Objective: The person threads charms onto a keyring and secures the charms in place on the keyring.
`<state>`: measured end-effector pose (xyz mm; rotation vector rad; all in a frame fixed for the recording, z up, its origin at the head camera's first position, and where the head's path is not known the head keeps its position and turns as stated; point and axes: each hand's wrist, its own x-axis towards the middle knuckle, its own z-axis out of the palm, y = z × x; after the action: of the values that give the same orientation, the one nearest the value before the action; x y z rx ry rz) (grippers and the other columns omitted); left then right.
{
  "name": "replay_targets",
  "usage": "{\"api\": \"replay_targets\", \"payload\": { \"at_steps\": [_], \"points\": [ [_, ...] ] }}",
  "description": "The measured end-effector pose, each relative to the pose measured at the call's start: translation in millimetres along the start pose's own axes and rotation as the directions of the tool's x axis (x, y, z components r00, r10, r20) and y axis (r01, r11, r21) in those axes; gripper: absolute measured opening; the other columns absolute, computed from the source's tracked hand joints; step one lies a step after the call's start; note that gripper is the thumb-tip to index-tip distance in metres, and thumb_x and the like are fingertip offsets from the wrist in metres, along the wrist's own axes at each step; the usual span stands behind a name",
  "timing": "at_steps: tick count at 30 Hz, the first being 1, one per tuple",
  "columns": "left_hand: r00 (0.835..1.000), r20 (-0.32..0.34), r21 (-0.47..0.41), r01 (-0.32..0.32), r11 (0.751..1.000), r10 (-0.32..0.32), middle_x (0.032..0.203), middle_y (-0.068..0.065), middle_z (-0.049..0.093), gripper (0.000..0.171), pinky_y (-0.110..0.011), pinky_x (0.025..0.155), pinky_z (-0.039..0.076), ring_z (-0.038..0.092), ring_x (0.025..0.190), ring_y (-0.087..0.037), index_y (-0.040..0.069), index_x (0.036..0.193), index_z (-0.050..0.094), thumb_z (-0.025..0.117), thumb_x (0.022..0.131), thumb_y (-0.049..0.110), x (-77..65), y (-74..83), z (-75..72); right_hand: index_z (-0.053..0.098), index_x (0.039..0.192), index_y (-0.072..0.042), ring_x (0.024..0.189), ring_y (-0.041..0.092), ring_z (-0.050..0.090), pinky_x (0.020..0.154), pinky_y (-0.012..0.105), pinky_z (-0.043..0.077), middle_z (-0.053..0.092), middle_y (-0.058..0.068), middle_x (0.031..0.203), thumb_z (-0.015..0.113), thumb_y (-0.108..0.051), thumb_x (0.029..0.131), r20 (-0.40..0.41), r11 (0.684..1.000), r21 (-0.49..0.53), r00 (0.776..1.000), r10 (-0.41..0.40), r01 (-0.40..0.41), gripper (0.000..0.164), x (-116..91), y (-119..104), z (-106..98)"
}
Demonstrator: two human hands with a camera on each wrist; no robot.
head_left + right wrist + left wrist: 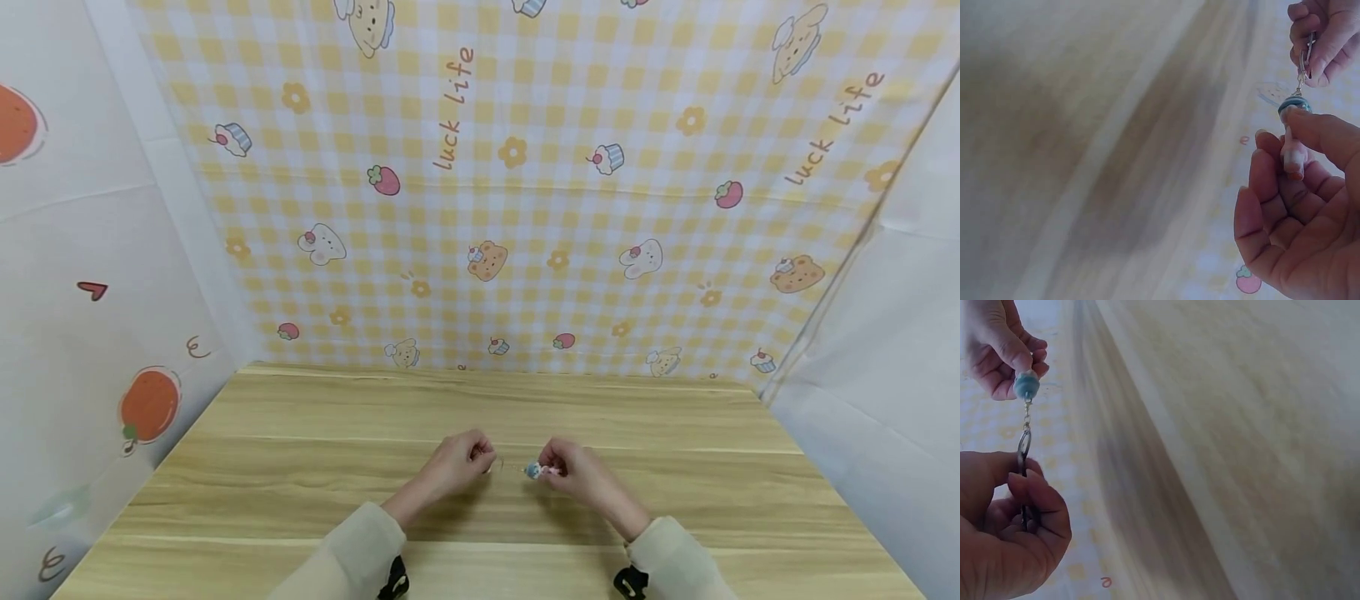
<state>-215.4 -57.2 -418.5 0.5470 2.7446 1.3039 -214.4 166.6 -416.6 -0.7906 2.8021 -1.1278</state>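
Note:
A small figurine keychain [533, 470] with a blue-green top and a pink-and-white body is stretched between the two hands. My right hand [573, 471] pinches the figurine [1294, 152] between thumb and fingers, its other fingers loosely curled below. At the opposite end, my left hand [459, 458] grips the metal ring and clasp [1024, 450], partly hidden behind the fingers. A short chain [1027, 415] links the ring to the blue-green top. In the head view both hands are above the middle of the wooden table, a small gap apart.
The wood-grain table [300, 450] spreads out around both hands. Behind it hangs a yellow checked cloth [555, 208] printed with cartoon animals and fruit. White sheets stand at the left [75, 250] and the right [892, 333].

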Motion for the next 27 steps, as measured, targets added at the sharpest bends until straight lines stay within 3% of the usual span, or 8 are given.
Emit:
{"api": "replay_targets", "payload": {
  "at_steps": [4,8,11,22,27],
  "points": [
    [0.999,0.048,0.020,-0.004,1.000,0.003,0.069,0.003,0.054,0.009,-0.018,0.052,0.037,0.044,0.060,-0.007,0.006,0.081,0.061,0.060,0.089,0.008,-3.1,-4.4,0.0,0.061,0.076,-0.008,0.061,0.000,0.043,0.054,0.019,0.039,0.056,-0.006,0.070,0.069,-0.001,0.078,0.004,0.997,-0.079,1.000,0.011,-0.011,0.010,-1,2,6],
    [0.993,0.118,-0.023,0.021,0.999,-0.019,0.072,0.001,0.057,0.005,-0.019,0.051,0.041,0.048,0.059,-0.007,0.003,0.084,0.063,0.065,0.085,0.007,-4.7,-6.8,-0.6,0.063,0.072,-0.011,0.062,0.002,0.044,0.056,0.019,0.039,0.055,-0.006,0.070,0.071,-0.004,0.076,-0.002,0.988,-0.155,1.000,0.014,-0.014,0.012,-3,3,11],
    [0.988,0.154,-0.036,0.037,0.999,-0.031,0.076,-0.001,0.059,0.012,-0.020,0.054,0.042,0.050,0.063,-0.008,0.002,0.087,0.064,0.072,0.079,0.005,-4.9,-7.5,-0.7,0.065,0.072,-0.012,0.065,0.004,0.046,0.058,0.020,0.040,0.056,-0.005,0.072,0.074,-0.006,0.074,-0.005,0.980,-0.198,1.000,0.010,-0.011,0.011,-4,4,14],
    [0.988,0.153,0.061,-0.011,0.998,0.001,0.079,0.000,0.062,0.018,-0.021,0.064,0.042,0.050,0.072,-0.008,0.004,0.086,0.066,0.076,0.072,0.003,-7.5,-15.9,5.0,0.068,0.073,-0.011,0.066,0.005,0.045,0.058,0.020,0.039,0.055,-0.005,0.072,0.075,-0.006,0.073,-0.007,0.969,-0.246,1.000,-0.021,0.018,0.009,-4,8,16],
    [0.990,0.128,0.182,-0.079,0.980,0.056,0.074,0.004,0.056,0.019,-0.021,0.062,0.039,0.045,0.067,-0.005,0.008,0.089,0.067,0.077,0.073,0.006,-9.0,-17.9,5.3,0.068,0.074,-0.010,0.067,0.006,0.045,0.058,0.020,0.040,0.054,-0.004,0.073,0.075,-0.005,0.075,0.016,0.970,-0.243,1.000,-0.017,0.020,0.009,-4,7,15]
  ]
}}
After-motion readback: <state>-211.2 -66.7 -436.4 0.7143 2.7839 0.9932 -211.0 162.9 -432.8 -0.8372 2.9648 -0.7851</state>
